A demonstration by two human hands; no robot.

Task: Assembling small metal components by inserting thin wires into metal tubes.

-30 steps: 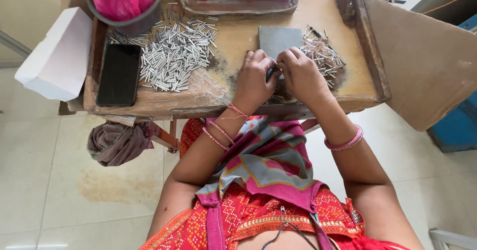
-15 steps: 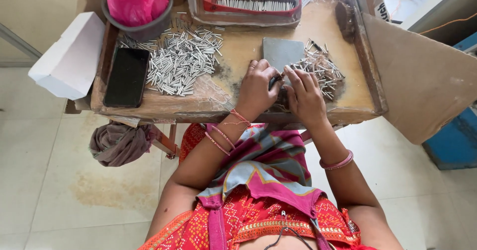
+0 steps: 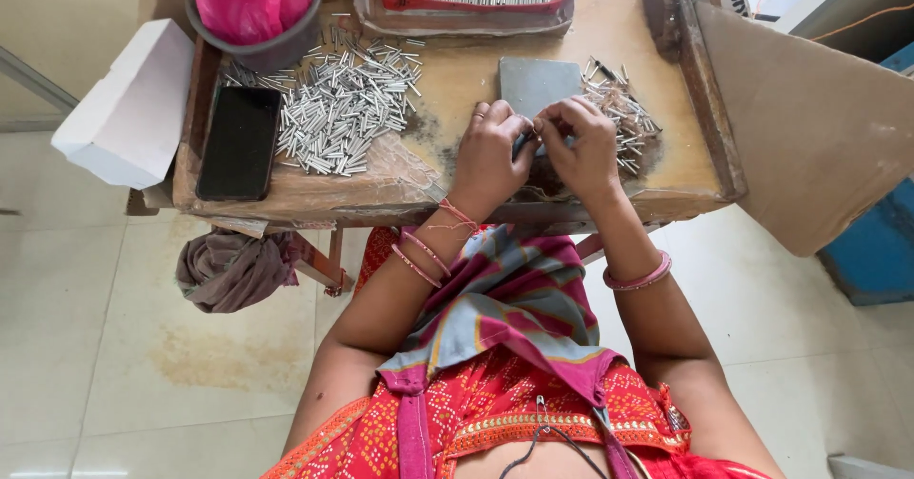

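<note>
Pinching one small dark stick-like piece (image 3: 522,142) between both hands: left hand (image 3: 490,150) and right hand (image 3: 583,146) now fingertip to fingertip, lifted slightly off the grey flat square slab (image 3: 533,84) since a second ago. Silver tube pile (image 3: 338,108) sits left of left hand, smaller pile (image 3: 624,122) just right of right hand.

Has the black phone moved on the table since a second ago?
No. The black phone lies beside the silver tube pile, below the grey bucket, as before.

Wooden table (image 3: 447,89): metal tubes (image 3: 338,108), phone (image 3: 238,143).
</note>
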